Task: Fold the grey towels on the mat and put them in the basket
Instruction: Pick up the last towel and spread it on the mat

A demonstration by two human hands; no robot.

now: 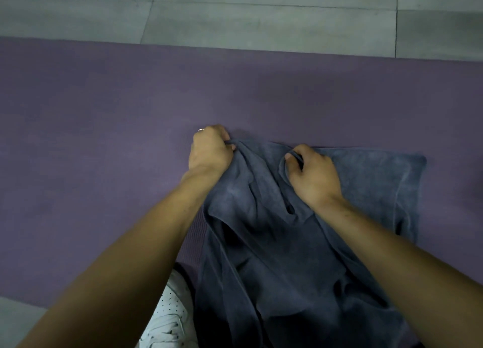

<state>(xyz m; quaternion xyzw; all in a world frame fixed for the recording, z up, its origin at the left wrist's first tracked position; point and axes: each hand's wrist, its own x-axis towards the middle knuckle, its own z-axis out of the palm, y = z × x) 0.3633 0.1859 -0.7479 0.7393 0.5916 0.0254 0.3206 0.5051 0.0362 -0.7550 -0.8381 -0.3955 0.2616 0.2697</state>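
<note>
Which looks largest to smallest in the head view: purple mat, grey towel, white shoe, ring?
1. purple mat
2. grey towel
3. white shoe, partly hidden by the arm
4. ring

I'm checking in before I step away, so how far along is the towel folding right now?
Early on, by the look of it. Nothing looks finished: no folded towel or basket is in view. In hand: the left hand and right hand both grip one rumpled grey towel, partly on the purple mat and hanging toward the camera. Left: spread it, fold it, and put it in the basket.
</note>
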